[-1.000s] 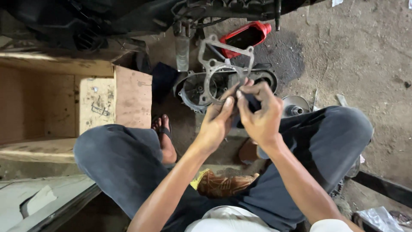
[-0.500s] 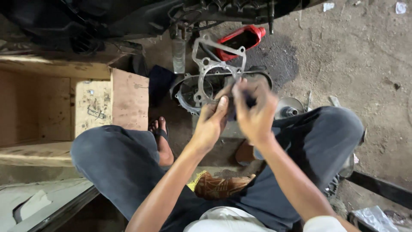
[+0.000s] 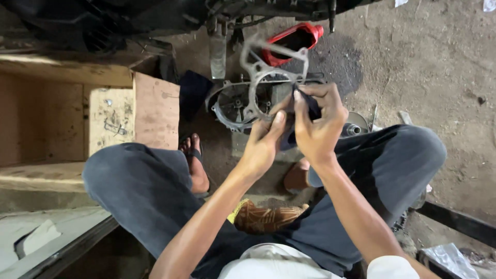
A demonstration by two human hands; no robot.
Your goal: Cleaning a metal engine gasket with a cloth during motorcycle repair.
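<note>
- The left hand (image 3: pixel 263 142) pinches the lower edge of a thin, flat, grey gasket with a large round opening and lobed corners (image 3: pixel 268 70); the thumb is pressed up against the sheet and the other fingers are curled behind it.
- The right hand (image 3: pixel 318 124) is closed on a small dark cloth (image 3: pixel 311 106), gripped between thumb and bent fingers, and holds it against the gasket's lower right edge, just beside the left thumb.
- The gasket stands raised and tilted in front of the person, held in the air above the ground, its upper part blurred.
- Directly behind and below the gasket lies a dark round metal engine cover with ribs inside (image 3: pixel 235 106), resting on the dirt floor (image 3: pixel 413 62).
- Beyond that, near the top of the view, sits a red plastic container with an open top (image 3: pixel 294 39), beside a dark oily patch on the ground.
- A small round silver metal part (image 3: pixel 354 126) lies just by the right knee.
- The person squats in dark blue-grey trousers (image 3: pixel 139 181), with a bare foot in a dark sandal (image 3: pixel 196 160) between the knees.
- To the left stands an open brown cardboard box (image 3: pixel 111 111).
- A dark vehicle body (image 3: pixel 113 20) overhangs the scene at the top.
</note>
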